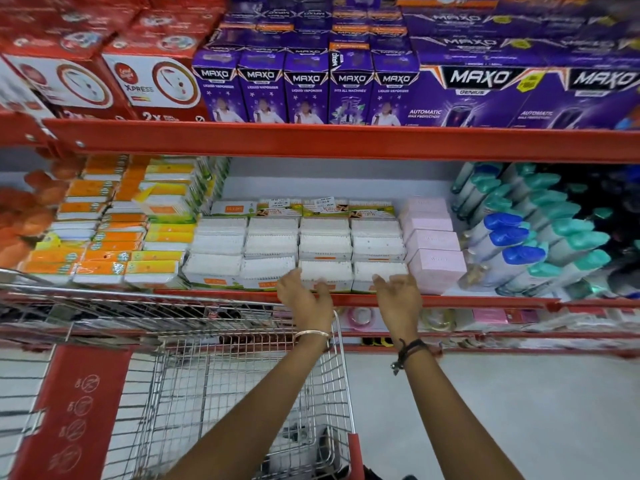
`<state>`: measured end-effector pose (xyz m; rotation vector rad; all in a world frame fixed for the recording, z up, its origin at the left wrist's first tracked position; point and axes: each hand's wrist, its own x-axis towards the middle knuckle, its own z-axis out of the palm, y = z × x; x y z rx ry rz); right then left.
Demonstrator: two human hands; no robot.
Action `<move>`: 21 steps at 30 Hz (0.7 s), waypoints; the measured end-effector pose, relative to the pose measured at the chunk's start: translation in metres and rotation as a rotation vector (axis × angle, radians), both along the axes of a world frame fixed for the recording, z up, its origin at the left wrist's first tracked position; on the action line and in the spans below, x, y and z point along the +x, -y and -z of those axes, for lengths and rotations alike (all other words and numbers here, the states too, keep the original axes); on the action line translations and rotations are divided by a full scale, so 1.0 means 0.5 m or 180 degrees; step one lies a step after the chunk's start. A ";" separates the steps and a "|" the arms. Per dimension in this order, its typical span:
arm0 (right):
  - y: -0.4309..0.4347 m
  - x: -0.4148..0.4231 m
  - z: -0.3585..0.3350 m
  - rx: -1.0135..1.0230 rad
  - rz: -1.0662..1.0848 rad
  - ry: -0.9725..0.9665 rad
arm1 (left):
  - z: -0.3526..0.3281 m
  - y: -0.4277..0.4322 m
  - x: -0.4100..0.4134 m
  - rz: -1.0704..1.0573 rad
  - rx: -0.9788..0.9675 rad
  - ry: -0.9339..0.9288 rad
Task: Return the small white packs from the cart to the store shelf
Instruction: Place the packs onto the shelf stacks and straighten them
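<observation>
- Store aisle, pale floor [519,410]; red metal shelf [346,143] w/ several tiers fills the upper view.
- Top tier: red boxes [152,81] at left, purple boxes [306,88] from centre to right.
- Middle tier, L to R: orange packs [100,233], white packs [298,247] in four stacked columns, pink boxes [433,244], bottles [540,233] w/ teal and blue caps lying in rows.
- Wire cart [214,375] w/ red panel stands below the shelf at left; its basket shows something dark and white low down, too unclear to tell what.
- Both arms reach up over the cart to the shelf's front edge.
- Left hand [304,299]: fingers spread and loose, tips touching the front-row white pack of the 3rd column, not gripping it. Metal bangle [311,336] on wrist.
- Right hand [398,299]: fingers released, slightly curled, tips at the front white pack of the 4th column; holds nothing. Dark thread band [410,349] on wrist.
</observation>
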<state>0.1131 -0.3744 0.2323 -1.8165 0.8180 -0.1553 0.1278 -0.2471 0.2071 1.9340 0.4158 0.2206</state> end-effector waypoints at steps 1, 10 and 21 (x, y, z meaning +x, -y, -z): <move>0.001 0.001 0.002 0.0623 0.0252 -0.0180 | 0.005 0.011 0.005 -0.0355 -0.0598 -0.0471; 0.034 0.052 0.039 0.2469 0.0771 -0.0360 | 0.001 0.025 0.069 -0.1121 -0.3217 -0.1647; 0.038 0.064 0.024 0.2539 0.0690 -0.0261 | -0.009 0.023 0.097 -0.0825 -0.3123 -0.1832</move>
